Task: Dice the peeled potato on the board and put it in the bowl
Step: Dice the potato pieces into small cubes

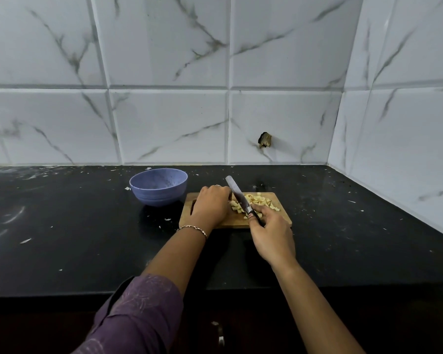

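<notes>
Dicing looks nearly done: pale diced potato pieces (261, 200) lie on the wooden cutting board (230, 222) on the black counter (87, 238). The left hand (210, 205), fingers curled, steadies pieces against the steel-bladed knife (238, 195), and the right hand (271, 233) grips its dark handle. The next move probably calls for carrying the pieces to the lavender plastic bowl (159, 195), at ten o'clock from the board.

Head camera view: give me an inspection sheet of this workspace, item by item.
Surface: black counter, pale streaks at left.
Job's things: potato pieces piled on wooden board; knife over them; blue bowl left of the board, no potato seen inside.
Clutter: pale scraps scattered on the counter.
Hands: right hand grips the knife handle; left hand curled on the board beside the blade, what it holds hidden.
Cables: nothing seen.
Surroundings: marbled white wall tiles, one with a hole.
</notes>
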`<state>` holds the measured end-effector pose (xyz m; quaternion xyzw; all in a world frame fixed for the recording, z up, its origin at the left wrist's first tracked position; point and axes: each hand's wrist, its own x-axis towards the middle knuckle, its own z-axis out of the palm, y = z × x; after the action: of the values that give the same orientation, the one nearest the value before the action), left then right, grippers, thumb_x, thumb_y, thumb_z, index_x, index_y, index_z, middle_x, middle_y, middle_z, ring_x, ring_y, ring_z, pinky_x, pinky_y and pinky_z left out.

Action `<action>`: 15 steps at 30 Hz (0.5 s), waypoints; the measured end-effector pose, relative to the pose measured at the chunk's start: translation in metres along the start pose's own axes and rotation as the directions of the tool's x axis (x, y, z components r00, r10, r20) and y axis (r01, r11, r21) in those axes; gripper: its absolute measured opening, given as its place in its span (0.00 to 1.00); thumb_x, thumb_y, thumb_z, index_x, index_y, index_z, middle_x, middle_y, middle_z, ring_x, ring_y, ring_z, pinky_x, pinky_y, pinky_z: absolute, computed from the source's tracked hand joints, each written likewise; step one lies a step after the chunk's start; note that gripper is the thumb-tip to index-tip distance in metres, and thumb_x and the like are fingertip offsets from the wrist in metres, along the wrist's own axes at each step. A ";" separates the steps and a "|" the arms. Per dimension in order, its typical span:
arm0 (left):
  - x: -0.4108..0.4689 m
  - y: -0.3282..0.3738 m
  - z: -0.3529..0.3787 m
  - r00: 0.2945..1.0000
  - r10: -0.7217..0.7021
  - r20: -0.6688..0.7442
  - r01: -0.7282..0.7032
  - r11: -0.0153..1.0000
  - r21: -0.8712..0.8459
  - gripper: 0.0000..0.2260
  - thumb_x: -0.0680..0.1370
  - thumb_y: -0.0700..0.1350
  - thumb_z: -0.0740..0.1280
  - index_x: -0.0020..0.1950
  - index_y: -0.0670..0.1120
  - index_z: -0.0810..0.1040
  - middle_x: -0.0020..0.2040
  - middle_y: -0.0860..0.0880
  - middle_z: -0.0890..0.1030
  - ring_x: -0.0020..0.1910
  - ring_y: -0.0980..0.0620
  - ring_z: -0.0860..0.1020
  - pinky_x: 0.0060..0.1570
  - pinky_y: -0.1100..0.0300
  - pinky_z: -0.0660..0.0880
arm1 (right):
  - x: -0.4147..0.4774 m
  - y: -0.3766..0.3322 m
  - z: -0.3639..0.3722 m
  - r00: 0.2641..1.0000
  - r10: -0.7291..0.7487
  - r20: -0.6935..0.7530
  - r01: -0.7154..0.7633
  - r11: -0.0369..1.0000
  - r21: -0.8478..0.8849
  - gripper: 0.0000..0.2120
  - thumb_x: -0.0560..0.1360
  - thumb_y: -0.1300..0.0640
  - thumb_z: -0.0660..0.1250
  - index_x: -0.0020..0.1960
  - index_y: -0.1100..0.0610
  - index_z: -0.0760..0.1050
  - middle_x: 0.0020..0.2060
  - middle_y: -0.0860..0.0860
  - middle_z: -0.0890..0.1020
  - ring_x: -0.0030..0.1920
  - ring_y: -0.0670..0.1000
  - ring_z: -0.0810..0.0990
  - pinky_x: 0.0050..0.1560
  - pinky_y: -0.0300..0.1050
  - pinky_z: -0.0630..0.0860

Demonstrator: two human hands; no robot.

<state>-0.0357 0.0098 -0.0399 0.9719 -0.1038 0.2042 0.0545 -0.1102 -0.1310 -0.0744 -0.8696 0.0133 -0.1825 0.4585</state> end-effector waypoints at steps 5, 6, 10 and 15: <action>0.003 0.006 0.003 0.999 0.033 -0.002 -0.033 0.995 0.093 0.09 0.81 0.41 0.61 0.61 0.45 0.73 0.57 0.44 0.79 0.57 0.44 0.77 0.58 0.53 0.68 | 0.000 0.000 0.001 1.000 0.006 -0.007 -0.006 1.000 0.010 0.16 0.80 0.49 0.63 0.67 0.44 0.74 0.45 0.45 0.80 0.40 0.48 0.77 0.32 0.40 0.66; 0.003 0.006 0.004 1.000 0.031 -0.003 -0.031 0.995 0.099 0.09 0.81 0.41 0.61 0.61 0.45 0.73 0.57 0.44 0.79 0.57 0.45 0.78 0.58 0.53 0.69 | 0.000 0.000 0.001 1.000 0.005 -0.007 -0.005 1.000 0.007 0.16 0.80 0.49 0.64 0.67 0.44 0.74 0.45 0.45 0.79 0.40 0.47 0.77 0.32 0.40 0.66; 0.003 0.005 0.007 1.000 0.018 -0.011 -0.017 0.995 0.098 0.08 0.81 0.42 0.61 0.60 0.45 0.72 0.56 0.45 0.80 0.55 0.46 0.79 0.57 0.54 0.69 | -0.001 -0.001 -0.001 1.000 0.006 -0.009 -0.006 1.000 -0.002 0.16 0.80 0.50 0.64 0.68 0.44 0.74 0.50 0.45 0.79 0.46 0.48 0.79 0.36 0.42 0.70; 0.002 0.005 0.004 1.000 0.025 -0.002 -0.024 0.998 0.064 0.08 0.81 0.39 0.59 0.59 0.45 0.73 0.56 0.45 0.79 0.57 0.45 0.77 0.58 0.53 0.68 | -0.001 -0.001 -0.001 1.000 0.017 -0.008 -0.017 1.000 0.004 0.16 0.80 0.49 0.63 0.67 0.44 0.74 0.50 0.45 0.79 0.47 0.50 0.80 0.39 0.43 0.71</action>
<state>-0.0339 0.0036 -0.0426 0.9715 -0.1090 0.2096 0.0211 -0.1117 -0.1310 -0.0735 -0.8679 0.0221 -0.1823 0.4615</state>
